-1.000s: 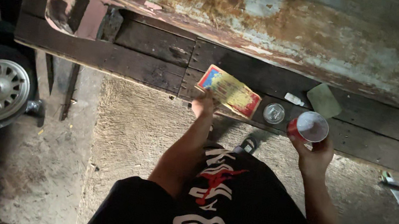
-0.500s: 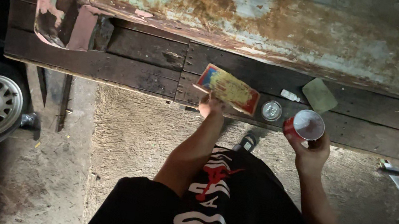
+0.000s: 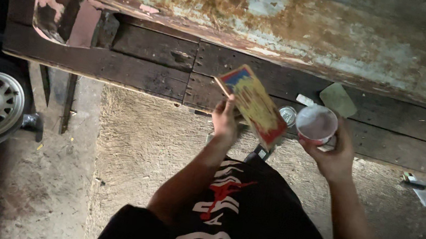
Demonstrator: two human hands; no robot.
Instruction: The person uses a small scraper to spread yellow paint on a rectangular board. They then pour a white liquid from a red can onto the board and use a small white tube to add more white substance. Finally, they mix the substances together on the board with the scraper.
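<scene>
Diagonally, left hand [image 3: 225, 120] tilts colourful box [image 3: 253, 104] upper-left to lower-right.

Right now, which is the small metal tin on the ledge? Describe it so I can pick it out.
Find the long dark wooden ledge under the rusty, peeling metal body. On it, between the yellow-and-red flat box in the left hand and the red cup with pale contents in the right hand, sits the small round metal tin. It alone is shiny silver and unheld.
</scene>
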